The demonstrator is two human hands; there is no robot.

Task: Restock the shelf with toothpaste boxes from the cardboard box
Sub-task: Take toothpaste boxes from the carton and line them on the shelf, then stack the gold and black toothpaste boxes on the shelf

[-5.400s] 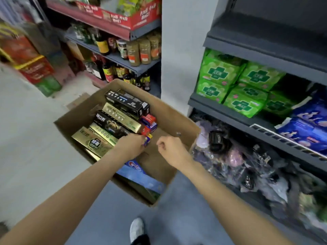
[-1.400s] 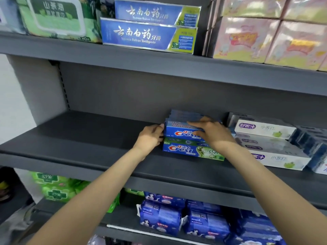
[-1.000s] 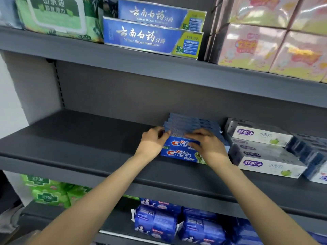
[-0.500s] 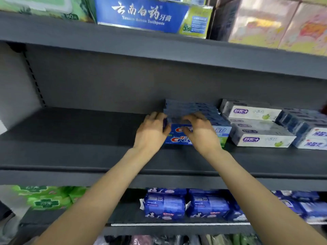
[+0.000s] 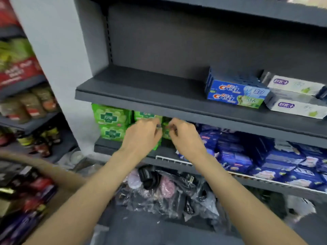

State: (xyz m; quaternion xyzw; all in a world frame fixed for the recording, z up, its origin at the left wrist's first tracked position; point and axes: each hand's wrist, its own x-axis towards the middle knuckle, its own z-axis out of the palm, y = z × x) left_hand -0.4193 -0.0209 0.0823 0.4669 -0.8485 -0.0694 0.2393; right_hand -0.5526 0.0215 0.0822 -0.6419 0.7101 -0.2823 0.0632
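Both hands hang in front of the shelf (image 5: 159,96) edge, empty: the left hand (image 5: 141,137) and right hand (image 5: 185,137) each have fingers loosely curled, grip released and grasping nothing. 2 stacked Crest toothpaste boxes (image 5: 235,96) lie on the shelf, touching the white boxes (image 5: 297,103) beside them. The cardboard box (image 5: 44,167), blurred, sits at lower left.
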